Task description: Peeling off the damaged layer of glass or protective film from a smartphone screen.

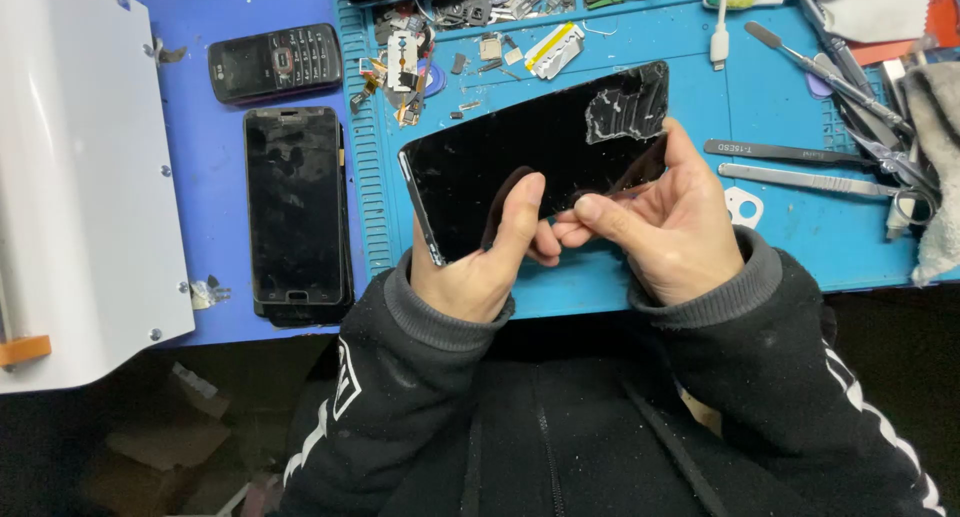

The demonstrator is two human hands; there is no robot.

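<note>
Over the blue mat point(620, 277), a cracked black phone screen point(520, 167) is held by both hands: left hand point(480, 257) clamped on its lower edge, right hand point(670, 227) pinching its near edge; 2 phones point(295, 202) lie left

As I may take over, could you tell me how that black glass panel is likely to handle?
The black glass panel looks thin and stiff, probably light. Its cracked corner suggests it is fragile and may shed shards. Glossy, so likely slippery; the left hand and right hand both hold its edge.
</note>
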